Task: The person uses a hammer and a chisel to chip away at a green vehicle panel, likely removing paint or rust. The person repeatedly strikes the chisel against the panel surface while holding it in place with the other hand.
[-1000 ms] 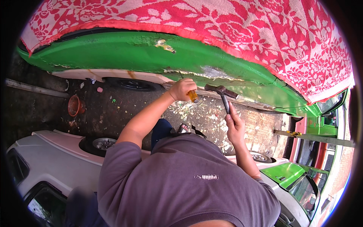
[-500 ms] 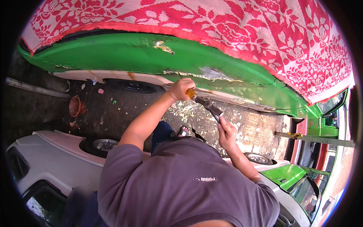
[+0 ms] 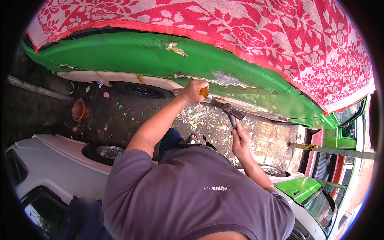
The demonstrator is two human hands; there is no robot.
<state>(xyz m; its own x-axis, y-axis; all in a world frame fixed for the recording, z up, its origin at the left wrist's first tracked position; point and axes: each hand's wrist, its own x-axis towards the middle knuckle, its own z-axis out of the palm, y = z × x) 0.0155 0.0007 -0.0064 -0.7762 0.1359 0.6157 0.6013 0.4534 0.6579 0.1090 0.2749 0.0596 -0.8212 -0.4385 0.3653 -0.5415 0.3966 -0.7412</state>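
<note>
My left hand point(image 3: 194, 91) is closed around a tool with an amber handle point(image 3: 205, 93) and a bright metal cap, close against the green car's side. The tool's blade is hidden, so I cannot tell whether it is a chisel or a screwdriver. A hammer point(image 3: 227, 108) with a dark metal head is gripped by its grey handle in my right hand point(image 3: 241, 143). One end of the hammer head is near the metal cap; I cannot tell if they touch. Bare, flaking patches point(image 3: 230, 79) mark the green car panel point(image 3: 128, 54) in front of me.
A red and white floral cloth point(image 3: 256, 28) drapes over the green car. Paint flakes litter the ground point(image 3: 200, 120). To the left lie a reddish-brown pot point(image 3: 79, 111) and a metal bar point(image 3: 40, 88). A white and green car point(image 3: 60, 160) stands close behind me.
The hammer has turned in my right hand, its head now lying more crosswise. My left hand and the amber-handled tool have shifted slightly to the right.
</note>
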